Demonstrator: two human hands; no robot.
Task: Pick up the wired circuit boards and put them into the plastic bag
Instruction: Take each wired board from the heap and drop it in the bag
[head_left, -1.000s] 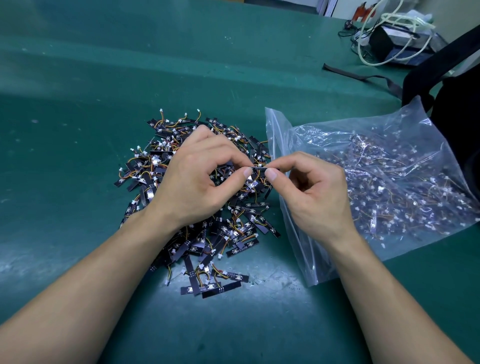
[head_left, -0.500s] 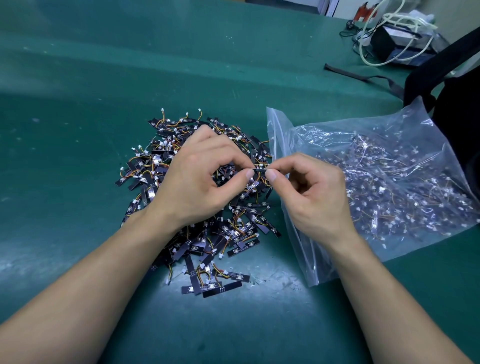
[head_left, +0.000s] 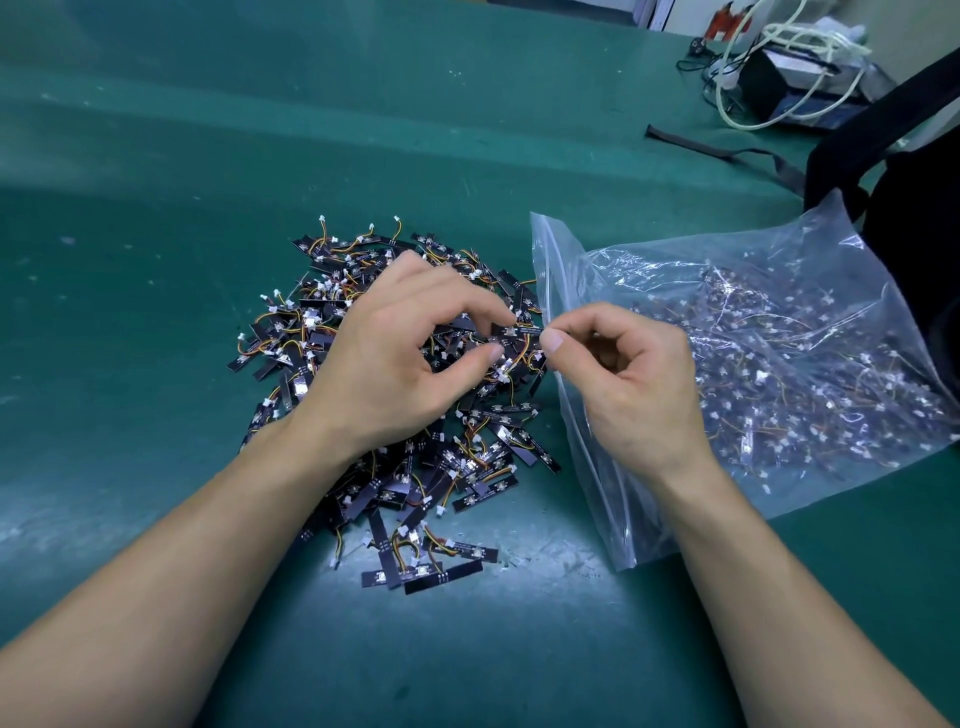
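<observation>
The left hand (head_left: 389, 358) and the right hand (head_left: 639, 374) both pinch one little circuit board (head_left: 524, 330) in their fingers, over the pile of boards (head_left: 311, 338) beside the plastic bag (head_left: 779, 312).

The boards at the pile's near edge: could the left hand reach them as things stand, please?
Probably yes: the near boards lie uncovered beside the left forearm. The left hand and right hand pinch one board, so that grip must open first.
</observation>
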